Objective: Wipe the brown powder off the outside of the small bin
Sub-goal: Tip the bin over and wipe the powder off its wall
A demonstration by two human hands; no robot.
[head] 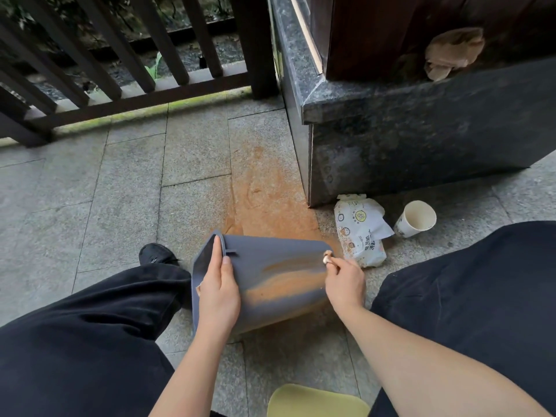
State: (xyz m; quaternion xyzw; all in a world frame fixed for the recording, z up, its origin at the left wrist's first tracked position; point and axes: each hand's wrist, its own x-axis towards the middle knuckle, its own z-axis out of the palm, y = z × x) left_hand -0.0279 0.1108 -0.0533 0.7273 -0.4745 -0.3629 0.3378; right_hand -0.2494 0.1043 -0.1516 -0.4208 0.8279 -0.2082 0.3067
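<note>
Bin (264, 284) of smooth grey plastic lies on its side on the stone floor (120, 188) between our knees, its squarish mouth turned to the left and its base to the right. Streaks of brown powder (288, 284) run lengthwise across its upper wall. Our left hand (218, 291) grips the rim, fingers (215, 245) hooked over the edge and thumb flat on the outer wall. Our right hand (346, 285) has its fingers curled round a small crumpled wipe (327, 256), pressed to the wall near the base. Nearest us sits a rounded yellow-green shape (316, 401). Just beyond the bin, more powder dusts the rough grey slabs. To the right lie a crinkled white wipes packet (359, 230) and a tipped paper cup (416, 218), beside a polished dark granite plinth (421, 139). A dark wooden railing (120, 70) stands farthest off.
</note>
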